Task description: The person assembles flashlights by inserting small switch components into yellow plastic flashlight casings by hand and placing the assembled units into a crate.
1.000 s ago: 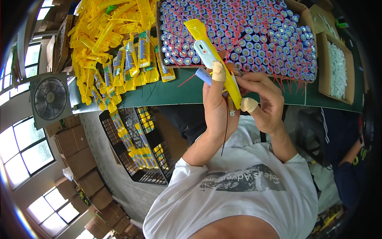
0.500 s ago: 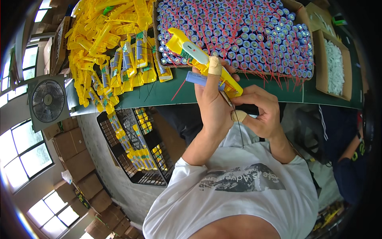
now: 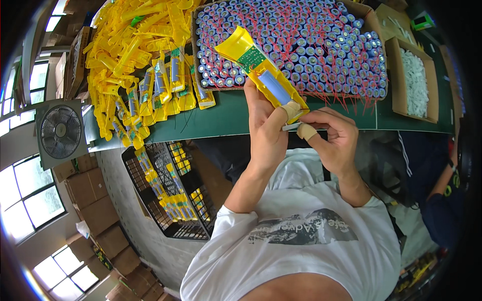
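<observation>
A person in a white shirt [image 3: 251,263] holds a tilted yellow case [image 3: 275,72] above the worktop [image 3: 231,113], its upper end seen against a carton [image 3: 375,24] of blue cells [image 3: 321,47]. The left hand [image 3: 268,125] grips the case's lower end, its taped thumb pressed along it. The right hand [image 3: 334,131] pinches a white strip [image 3: 291,127] between thumb and forefinger, just beside that end. Inside the case sit a green board [image 3: 252,58] and, below it, one blue battery [image 3: 274,87]. Yellow shells [image 3: 125,50] lie heaped at left; a box [image 3: 426,117] of white pieces [image 3: 415,83] stands at right. Below is a black crate [image 3: 176,232] holding yellow units [image 3: 178,209].
</observation>
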{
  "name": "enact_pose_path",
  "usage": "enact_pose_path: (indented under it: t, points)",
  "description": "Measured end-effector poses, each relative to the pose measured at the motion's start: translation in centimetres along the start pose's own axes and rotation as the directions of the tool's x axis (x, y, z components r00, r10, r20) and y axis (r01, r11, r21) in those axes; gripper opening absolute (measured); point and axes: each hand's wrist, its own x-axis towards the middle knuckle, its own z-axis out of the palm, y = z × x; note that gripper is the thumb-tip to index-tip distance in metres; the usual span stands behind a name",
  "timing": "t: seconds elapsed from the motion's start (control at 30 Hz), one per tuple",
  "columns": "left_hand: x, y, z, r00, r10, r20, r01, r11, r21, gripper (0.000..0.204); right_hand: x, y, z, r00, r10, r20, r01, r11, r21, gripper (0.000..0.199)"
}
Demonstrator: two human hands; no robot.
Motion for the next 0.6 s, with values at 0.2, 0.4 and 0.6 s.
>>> enact_pose_path:
  t: [0.2, 0.4, 0.6]
  points:
    - [0.0, 0.1, 0.1, 0.998, 0.022, 0.062, -0.024, 0.999, 0.039, 0.08, 0.5, -0.6, -0.9, 0.999, -0.007, -0.052, 0.006, 1.0, -0.025, 0.018]
    - [-0.2, 0.2, -0.1, 0.999, 0.001, 0.045, -0.005, 0.997, 0.082, 0.076, 0.5, -1.4, -1.5, 0.996, 0.034, -0.087, -0.038, 0.998, -0.042, 0.019]
    - [-0.4, -0.2, -0.8, 0.995, 0.054, 0.079, -0.066, 0.987, 0.148, 0.074, 1.6, -2.2, -2.0, 0.986, 0.162, -0.027, -0.165, 0.974, -0.155, 0.018]
